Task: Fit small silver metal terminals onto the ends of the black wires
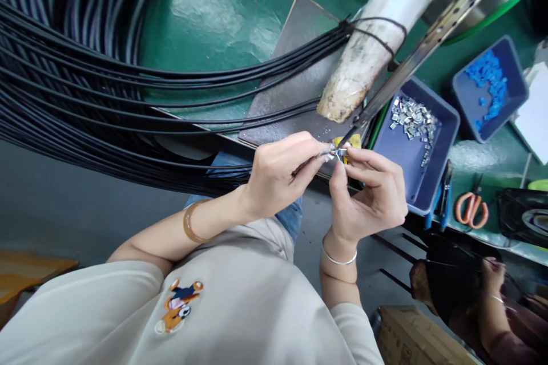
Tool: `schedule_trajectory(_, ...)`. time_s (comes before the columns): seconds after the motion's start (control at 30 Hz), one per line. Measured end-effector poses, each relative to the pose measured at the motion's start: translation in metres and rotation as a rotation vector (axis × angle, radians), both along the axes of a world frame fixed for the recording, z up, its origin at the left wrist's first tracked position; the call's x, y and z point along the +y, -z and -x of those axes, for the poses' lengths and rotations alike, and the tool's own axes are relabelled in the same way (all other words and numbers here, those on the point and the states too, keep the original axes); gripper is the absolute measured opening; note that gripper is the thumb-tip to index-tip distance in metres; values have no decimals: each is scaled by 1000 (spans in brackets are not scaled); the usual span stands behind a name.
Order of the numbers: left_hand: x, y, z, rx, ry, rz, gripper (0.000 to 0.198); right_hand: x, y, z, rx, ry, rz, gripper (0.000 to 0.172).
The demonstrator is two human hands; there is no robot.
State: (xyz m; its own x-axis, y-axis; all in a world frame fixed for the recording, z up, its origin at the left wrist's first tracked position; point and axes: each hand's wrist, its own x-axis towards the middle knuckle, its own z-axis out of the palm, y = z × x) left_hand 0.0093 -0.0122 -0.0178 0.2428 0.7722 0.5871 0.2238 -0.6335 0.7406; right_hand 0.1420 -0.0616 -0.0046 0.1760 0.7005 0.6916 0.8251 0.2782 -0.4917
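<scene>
Below the edge of the dark board, my left hand (285,171) is closed in a pinch on the stripped end of a black cable (231,167). Facing it, my right hand (370,194) pinches a small metal connector (342,152) between thumb and fingers. Thin white wires show between the fingertips, partly hidden. The dark tip of what looks like a fixed soldering iron (422,48) comes down right at the connector. Just behind the fingertips lies a small yellow piece (353,141), perhaps a sponge.
A thick bundle of black cables (85,68) fills the left, some tied to a white wrapped tube (377,40). Right are a bin of metal connectors (414,117), a bin of blue pieces (487,85), blue-handled pliers (445,197) and orange-handled cutters (471,209). Another person's hand (493,274) is lower right.
</scene>
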Motion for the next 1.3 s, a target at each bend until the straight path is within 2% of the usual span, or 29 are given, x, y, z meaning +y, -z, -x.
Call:
schedule_trajectory(0.53,-6,3,2,-6,51,3,13,-5,2,-5,-109,-25,-51,18)
schedule_trajectory(0.7,-6,-1,4,19,69,30,13,-6,4,-5,-99,-28,-63,18)
schedule_trajectory(0.77,-7,-3,8,45,148,62,11,-6,4,-5,-11,-51,-77,17)
schedule_trajectory(0.87,-12,-3,17,223,412,119,10,-6,3,-7,167,-76,-139,16)
schedule_trajectory(0.97,-22,3,31,525,689,184,11,-5,3,-12,218,-9,-246,9)
schedule_trajectory(1.03,-28,7,40,663,801,235,14,-4,5,-16,224,48,-311,8)
schedule_trajectory(1.07,-29,8,44,671,814,244,14,-4,6,-18,235,71,-336,9)
schedule_trajectory(1.13,-26,7,51,576,721,220,15,-2,7,-22,262,89,-379,10)
schedule_trajectory(1.2,-13,4,54,415,480,130,18,-3,5,-25,311,61,-369,10)
schedule_trajectory(1.3,24,5,53,368,45,-75,14,-13,-10,-28,303,14,-335,11)
